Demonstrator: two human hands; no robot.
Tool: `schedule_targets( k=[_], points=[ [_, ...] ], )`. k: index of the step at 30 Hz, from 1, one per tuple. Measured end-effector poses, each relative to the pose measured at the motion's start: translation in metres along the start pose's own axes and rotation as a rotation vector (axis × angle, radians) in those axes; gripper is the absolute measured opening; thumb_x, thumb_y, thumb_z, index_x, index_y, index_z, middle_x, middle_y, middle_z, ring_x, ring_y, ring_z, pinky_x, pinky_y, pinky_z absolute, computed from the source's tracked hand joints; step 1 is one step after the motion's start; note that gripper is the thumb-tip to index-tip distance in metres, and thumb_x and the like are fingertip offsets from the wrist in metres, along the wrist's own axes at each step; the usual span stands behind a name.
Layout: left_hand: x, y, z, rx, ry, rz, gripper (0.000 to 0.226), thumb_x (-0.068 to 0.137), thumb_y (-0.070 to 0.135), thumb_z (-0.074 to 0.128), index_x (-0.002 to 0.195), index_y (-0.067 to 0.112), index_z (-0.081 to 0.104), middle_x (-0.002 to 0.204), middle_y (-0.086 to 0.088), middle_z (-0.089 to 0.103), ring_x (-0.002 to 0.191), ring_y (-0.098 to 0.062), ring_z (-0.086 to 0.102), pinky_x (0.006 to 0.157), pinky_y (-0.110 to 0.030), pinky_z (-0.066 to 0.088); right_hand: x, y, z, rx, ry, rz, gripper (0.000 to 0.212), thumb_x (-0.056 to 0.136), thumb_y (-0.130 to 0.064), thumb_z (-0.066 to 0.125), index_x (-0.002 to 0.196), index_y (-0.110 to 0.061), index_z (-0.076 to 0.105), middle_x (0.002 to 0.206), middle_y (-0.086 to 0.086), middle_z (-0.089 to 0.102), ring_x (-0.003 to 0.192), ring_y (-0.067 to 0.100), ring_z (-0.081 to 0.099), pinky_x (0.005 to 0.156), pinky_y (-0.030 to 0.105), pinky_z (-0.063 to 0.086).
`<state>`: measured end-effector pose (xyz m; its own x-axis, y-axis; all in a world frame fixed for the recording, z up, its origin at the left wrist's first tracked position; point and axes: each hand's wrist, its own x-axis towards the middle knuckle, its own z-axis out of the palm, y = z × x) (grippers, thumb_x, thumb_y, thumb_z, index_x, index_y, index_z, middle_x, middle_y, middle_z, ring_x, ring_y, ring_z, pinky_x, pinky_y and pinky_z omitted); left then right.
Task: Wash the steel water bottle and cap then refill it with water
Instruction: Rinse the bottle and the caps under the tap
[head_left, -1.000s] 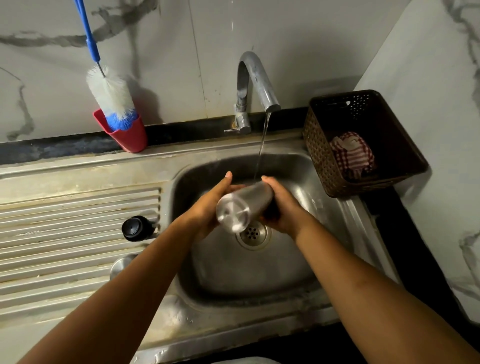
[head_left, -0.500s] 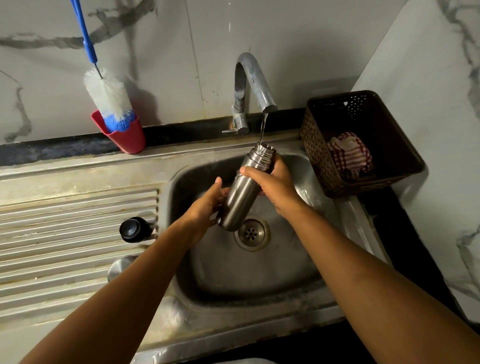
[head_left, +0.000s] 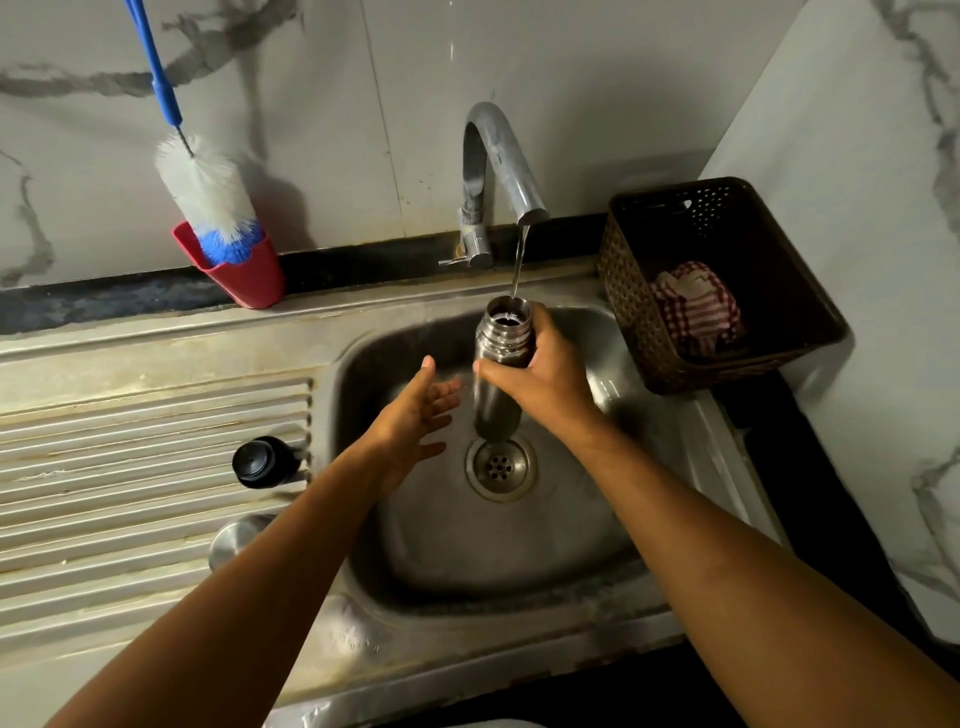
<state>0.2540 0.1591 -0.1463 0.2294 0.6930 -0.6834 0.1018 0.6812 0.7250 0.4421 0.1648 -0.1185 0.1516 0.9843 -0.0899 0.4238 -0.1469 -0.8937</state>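
Water (head_left: 519, 254) falls in a thin stream from the curved tap (head_left: 501, 150) into the open mouth of the steel bottle (head_left: 503, 340); the bottle is held upright in the air over the sink (head_left: 519, 551), its base above the drain (head_left: 500, 467); how full it is cannot be told. The right hand (head_left: 545, 374) grips the bottle, thumb and fingers wrapped round the body just below the threaded neck; the left hand (head_left: 415, 415) is just beside the bottle on its left, fingers straight and spread, holding nothing and clear of the steel. The black cap (head_left: 260, 462) rests on the ribbed drainboard (head_left: 130, 493), close to the basin's left edge; nearer the viewer a round steel piece (head_left: 234, 540) lies half hidden by the left forearm. At the back a red cup (head_left: 249, 283) leans by the wall and holds a bottle brush (head_left: 208, 192), bristles down, blue handle up. Right of the basin a brown perforated basket (head_left: 779, 234) holds a red-and-white checked cloth (head_left: 696, 306).
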Motion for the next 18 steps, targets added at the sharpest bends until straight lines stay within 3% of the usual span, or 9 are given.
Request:
schedule_targets(
  k=[5, 9, 13, 16, 18],
  points=[
    [0.000, -0.001, -0.001, 0.004, 0.003, 0.011, 0.074, 0.098, 0.078, 0.030, 0.147, 0.029, 0.057, 0.157, -0.001, 0.051, 0.145, -0.024, 0.044, 0.110, -0.047, 0.037, 0.000, 0.003, -0.004, -0.037, 0.076, 0.006, 0.065, 0.072, -0.037, 0.089, 0.128, -0.030, 0.058, 0.113, -0.012, 0.070, 0.099, 0.005, 0.067, 0.084, 0.024, 0.054],
    [0.000, 0.001, 0.000, 0.009, 0.009, 0.015, 0.075, 0.097, 0.078, 0.031, 0.146, 0.029, 0.058, 0.157, -0.001, 0.051, 0.142, -0.022, 0.046, 0.108, -0.045, 0.038, -0.004, 0.006, -0.002, -0.016, 0.042, 0.008, 0.061, 0.072, -0.038, 0.089, 0.124, -0.030, 0.059, 0.109, -0.012, 0.070, 0.096, 0.002, 0.067, 0.082, 0.022, 0.055],
    [-0.004, 0.002, 0.000, 0.013, 0.016, 0.016, 0.075, 0.096, 0.079, 0.032, 0.144, 0.029, 0.060, 0.154, 0.001, 0.054, 0.140, -0.021, 0.048, 0.107, -0.044, 0.038, -0.006, 0.010, -0.001, 0.016, 0.072, 0.031, 0.064, 0.070, -0.041, 0.090, 0.124, -0.032, 0.059, 0.110, -0.012, 0.071, 0.099, 0.006, 0.069, 0.089, 0.031, 0.058],
    [-0.006, 0.000, -0.001, 0.041, 0.042, 0.017, 0.074, 0.095, 0.081, 0.033, 0.142, 0.032, 0.062, 0.152, 0.003, 0.055, 0.141, -0.020, 0.047, 0.110, -0.047, 0.036, -0.006, 0.012, -0.002, -0.032, 0.079, 0.027, 0.061, 0.071, -0.040, 0.090, 0.122, -0.034, 0.058, 0.109, -0.012, 0.071, 0.097, 0.004, 0.067, 0.084, 0.025, 0.056],
    [-0.007, -0.001, -0.001, 0.049, 0.048, 0.022, 0.072, 0.095, 0.081, 0.034, 0.139, 0.032, 0.064, 0.149, 0.004, 0.057, 0.139, -0.020, 0.049, 0.110, -0.046, 0.035, -0.005, 0.012, -0.004, 0.058, 0.049, 0.073, 0.058, 0.071, -0.039, 0.091, 0.117, -0.039, 0.057, 0.108, -0.013, 0.071, 0.096, 0.005, 0.069, 0.086, 0.030, 0.059]
  ],
)
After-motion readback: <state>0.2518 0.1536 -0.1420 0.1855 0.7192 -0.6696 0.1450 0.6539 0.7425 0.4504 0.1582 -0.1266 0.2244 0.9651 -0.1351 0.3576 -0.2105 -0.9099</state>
